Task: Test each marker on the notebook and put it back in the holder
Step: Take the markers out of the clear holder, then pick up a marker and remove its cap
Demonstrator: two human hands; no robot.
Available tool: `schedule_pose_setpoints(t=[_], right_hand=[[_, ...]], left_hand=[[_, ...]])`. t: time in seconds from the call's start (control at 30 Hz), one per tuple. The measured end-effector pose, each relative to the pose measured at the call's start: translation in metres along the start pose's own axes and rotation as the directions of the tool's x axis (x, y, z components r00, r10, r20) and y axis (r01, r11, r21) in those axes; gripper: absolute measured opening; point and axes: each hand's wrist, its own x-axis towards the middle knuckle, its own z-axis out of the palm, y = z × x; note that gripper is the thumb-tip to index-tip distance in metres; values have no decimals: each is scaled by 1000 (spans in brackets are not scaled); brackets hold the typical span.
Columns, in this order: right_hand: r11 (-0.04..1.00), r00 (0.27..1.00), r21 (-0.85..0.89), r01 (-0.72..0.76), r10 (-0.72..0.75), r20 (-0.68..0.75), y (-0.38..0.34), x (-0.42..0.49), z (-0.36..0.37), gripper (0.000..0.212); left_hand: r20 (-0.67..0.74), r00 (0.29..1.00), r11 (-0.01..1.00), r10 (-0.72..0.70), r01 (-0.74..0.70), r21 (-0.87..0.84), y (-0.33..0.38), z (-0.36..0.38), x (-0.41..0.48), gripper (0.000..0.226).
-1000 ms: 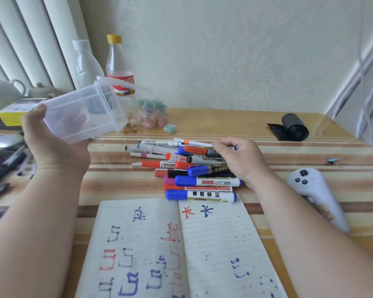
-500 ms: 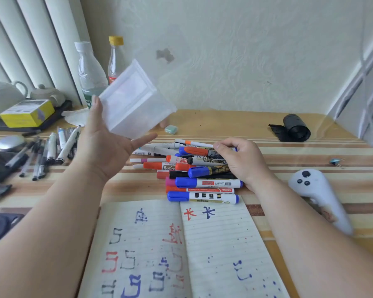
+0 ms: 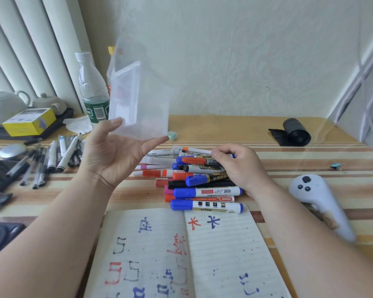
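Note:
My left hand (image 3: 112, 155) holds the clear plastic holder (image 3: 142, 104) by its lower end, thumb in front and fingers behind, raised above the table to the left of the markers. The holder stands nearly upright, is blurred, and looks empty. A pile of capped markers (image 3: 202, 192) in blue, red, black and pink lies just beyond the open notebook (image 3: 224, 254), whose pages carry red, blue and black marks. My right hand (image 3: 241, 168) rests on the right side of the pile, fingers curled round the end of one marker near the top.
Several pens (image 3: 52, 162) lie at the left by a yellow box (image 3: 28, 122) and a teapot (image 3: 2, 104). A water bottle (image 3: 93, 91) stands behind the holder. A white controller (image 3: 319, 201) lies right of my forearm. A black roll (image 3: 295, 132) sits at the back right.
My left hand has swung the holder from far left toward the middle and tipped it from lying sideways to nearly upright. My right hand has stayed on the marker pile.

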Motion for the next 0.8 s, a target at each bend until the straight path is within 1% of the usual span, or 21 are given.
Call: schedule_pose_setpoints(t=[0.07, 0.1, 0.13, 0.17, 0.2, 0.3, 0.33, 0.4, 0.43, 0.5, 0.53, 0.6, 0.67, 0.73, 0.8], right_hand=[[1000, 1000, 4, 1, -1, 6, 0, 0, 0, 6], [1000, 1000, 4, 1, -1, 12, 0, -1, -1, 6], [1000, 1000, 5, 1, -2, 18, 0, -1, -1, 6], [1000, 1000, 6, 2, -2, 23, -1, -1, -1, 6], [1000, 1000, 6, 2, -2, 26, -1, -1, -1, 7], [1000, 1000, 6, -3, 2, 28, -2, -2, -2, 8], [1000, 1000, 11, -2, 2, 31, -2, -2, -2, 8], [1000, 999, 22, -3, 2, 35, -3, -2, -2, 8], [1000, 999, 24, -6, 5, 40, -3, -2, -2, 7], [1000, 999, 19, -15, 14, 50, -3, -2, -2, 7], [1000, 998, 16, -19, 18, 53, -3, -2, -2, 7], [1000, 998, 17, -24, 24, 52, -3, -1, -3, 9], [999, 998, 13, -30, 30, 50, -2, -1, -3, 10], [999, 998, 1, -36, 35, 53, -2, -2, -3, 12], [999, 997, -10, -42, 42, 57, -3, -2, -3, 13]], left_hand=[[56, 998, 999, -37, 39, -29, 0, 1, -2, 90], [82, 995, 999, -49, 50, -5, 0, 1, -2, 80], [87, 995, 996, -54, 48, 72, 0, -1, -2, 63], [63, 997, 990, -48, 39, 137, -1, -1, -2, 48], [37, 999, 985, -32, 25, 172, -2, 0, -1, 44], [-40, 999, 978, -13, 21, 210, -5, 7, 0, 54], [-37, 999, 974, -2, 10, 224, -7, 8, 1, 58], [-28, 1000, 961, 6, 2, 277, -9, 12, 4, 76], [-18, 1000, 947, 19, -12, 321, -9, 14, 7, 79], [20, 999, 910, 46, -50, 411, -10, 19, 13, 78], [16, 999, 900, 51, -53, 432, -10, 22, 18, 81], [-50, 997, 888, 53, -25, 460, -11, 26, 29, 87], [-124, 991, 829, 54, 25, 559, -15, 36, 41, 91], [-235, 968, 777, 87, 82, 625, -22, 48, 57, 86], [-294, 951, 741, 100, 126, 659, -29, 57, 76, 81]])
